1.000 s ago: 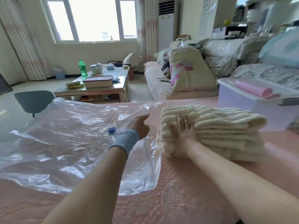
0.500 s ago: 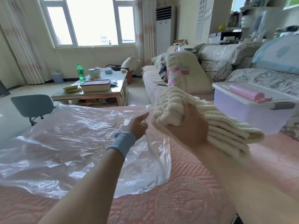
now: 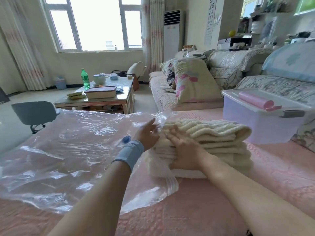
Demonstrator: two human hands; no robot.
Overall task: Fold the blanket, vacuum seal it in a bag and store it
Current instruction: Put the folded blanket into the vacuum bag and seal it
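Observation:
The folded cream blanket (image 3: 214, 137) lies on the pink bed cover, its left end just inside the mouth of the clear vacuum bag (image 3: 68, 150). The bag spreads flat to the left, with a blue valve (image 3: 126, 139) on top. My left hand (image 3: 148, 135), a blue band on its wrist, holds the raised upper layer of the bag mouth at the blanket's left end. My right hand (image 3: 184, 147) rests flat on the blanket's left side, fingers straight. Plastic covers the blanket's lower left corner.
A translucent storage box (image 3: 265, 123) with a white lid and a pink roll (image 3: 255, 101) on it stands right of the blanket. Beyond the bed are a grey chair (image 3: 34, 113), a cluttered coffee table (image 3: 95, 101) and a sofa with cushions (image 3: 192, 80).
My right hand lifted the blanket, then set it down with its left end in the bag mouth, and now lies flat on it. My left hand kept the bag's upper layer raised.

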